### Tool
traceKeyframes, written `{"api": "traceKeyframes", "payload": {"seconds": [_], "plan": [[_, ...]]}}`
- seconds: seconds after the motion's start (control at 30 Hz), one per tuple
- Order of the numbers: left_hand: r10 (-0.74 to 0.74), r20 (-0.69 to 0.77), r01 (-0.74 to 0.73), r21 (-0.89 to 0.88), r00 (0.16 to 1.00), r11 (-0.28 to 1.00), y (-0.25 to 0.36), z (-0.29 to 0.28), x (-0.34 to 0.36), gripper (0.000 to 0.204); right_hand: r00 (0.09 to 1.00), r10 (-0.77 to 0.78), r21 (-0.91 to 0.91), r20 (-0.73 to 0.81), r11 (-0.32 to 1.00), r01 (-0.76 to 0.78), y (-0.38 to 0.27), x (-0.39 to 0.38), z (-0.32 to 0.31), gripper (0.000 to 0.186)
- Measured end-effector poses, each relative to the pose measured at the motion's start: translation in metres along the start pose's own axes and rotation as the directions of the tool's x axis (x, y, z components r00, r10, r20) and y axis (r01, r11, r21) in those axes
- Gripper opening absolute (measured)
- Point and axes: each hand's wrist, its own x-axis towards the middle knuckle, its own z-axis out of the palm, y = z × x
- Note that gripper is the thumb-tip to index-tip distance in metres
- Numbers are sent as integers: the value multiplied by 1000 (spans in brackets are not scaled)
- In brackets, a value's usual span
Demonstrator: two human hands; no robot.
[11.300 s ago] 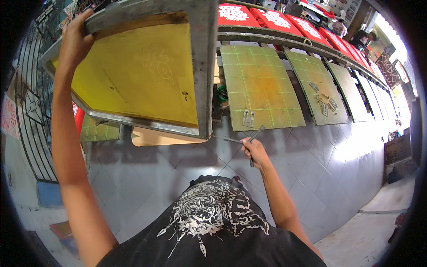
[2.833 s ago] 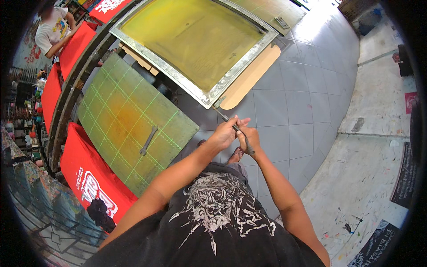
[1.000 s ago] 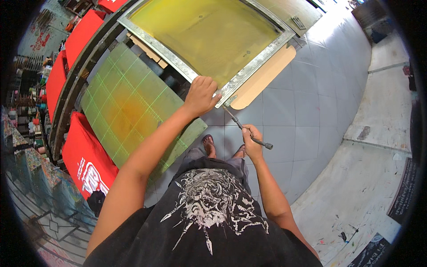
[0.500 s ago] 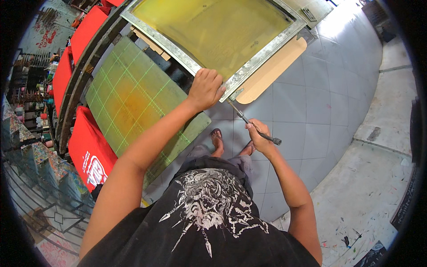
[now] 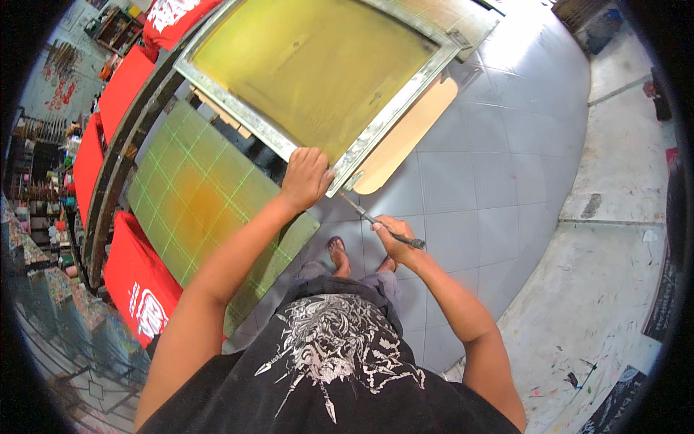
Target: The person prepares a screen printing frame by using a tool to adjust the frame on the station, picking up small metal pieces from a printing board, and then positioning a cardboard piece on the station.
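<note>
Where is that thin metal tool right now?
In the head view, the tool is in the right hand, just right of centre; its tip points at the screen frame corner, beside the left hand.

**Colours and Patterns**

Screen (image 5: 318,65): yellow-olive mesh in a silver-grey metal frame, at the left hand's (image 5: 305,177) fingertips. Board (image 5: 405,137) beyond the frame: pale tan. Pallet (image 5: 210,210) beside the left wrist: green, with a light grid of lines and an orange patch at its centre. Shirts (image 5: 141,278) on the far pallets: red with white print. Tool (image 5: 383,228) in the right hand (image 5: 394,239): dark grip, grey shaft. Floor (image 5: 463,195): grey tiles. Worn shirt (image 5: 332,362): black with white graphic.
</note>
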Motion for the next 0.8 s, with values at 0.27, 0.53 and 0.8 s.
{"api": "traceKeyframes", "payload": {"seconds": [0.27, 0.53, 0.8], "plan": [[10, 38, -11, 31, 999, 999, 3, -6, 9, 26, 1000, -17, 146, -7, 989, 18, -9, 1, -2, 26], [214, 153, -237, 150, 965, 960, 25, 10, 144, 75, 998, -14, 250, 57, 968, 0, 1, 6, -4, 31], [81, 279, -99, 49, 957, 994, 23, 66, 178, 73, 995, 76, 260, 61, 961, -90, 7, 4, 4, 33]]}}
